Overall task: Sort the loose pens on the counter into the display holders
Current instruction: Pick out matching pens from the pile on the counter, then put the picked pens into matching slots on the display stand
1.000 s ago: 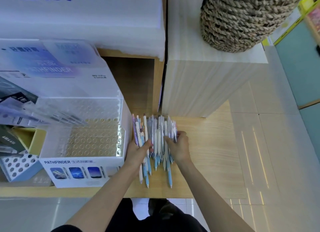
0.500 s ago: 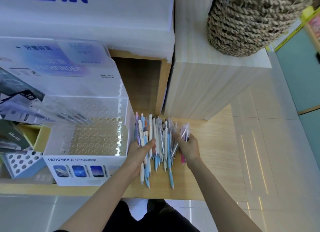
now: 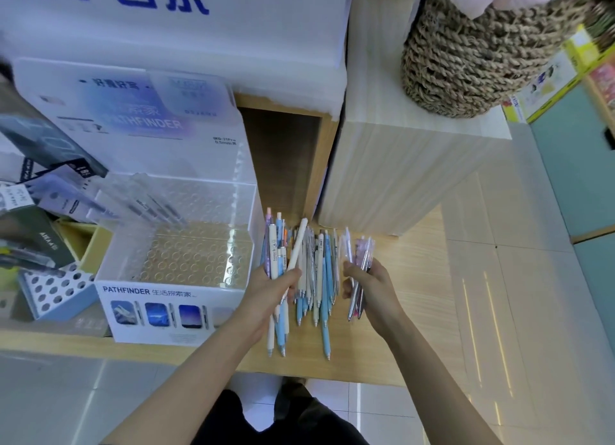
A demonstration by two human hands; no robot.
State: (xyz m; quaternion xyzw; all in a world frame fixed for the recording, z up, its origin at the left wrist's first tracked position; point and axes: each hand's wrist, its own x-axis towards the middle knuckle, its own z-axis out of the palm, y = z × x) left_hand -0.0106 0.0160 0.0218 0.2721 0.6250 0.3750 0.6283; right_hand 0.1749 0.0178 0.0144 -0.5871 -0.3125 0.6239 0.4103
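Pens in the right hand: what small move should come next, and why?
Probably carry them left to the PATHFINDER holder and start slotting them in. The right hand grips a small pink-and-clear bunch apart from the pile, and the holder's front holes look empty. The left hand grips other pens.

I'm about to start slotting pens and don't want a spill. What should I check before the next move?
1. Left hand grips its pen bundle: ok.
2. Right hand holds the pink pens: ok.
3. PATHFINDER holder has free front holes: ok.
4. Cream pen aligned with the bundle: not ok, tilted.
5. Pens fit the holes: cannot tell.
6. Counter pile sorted: not ok.
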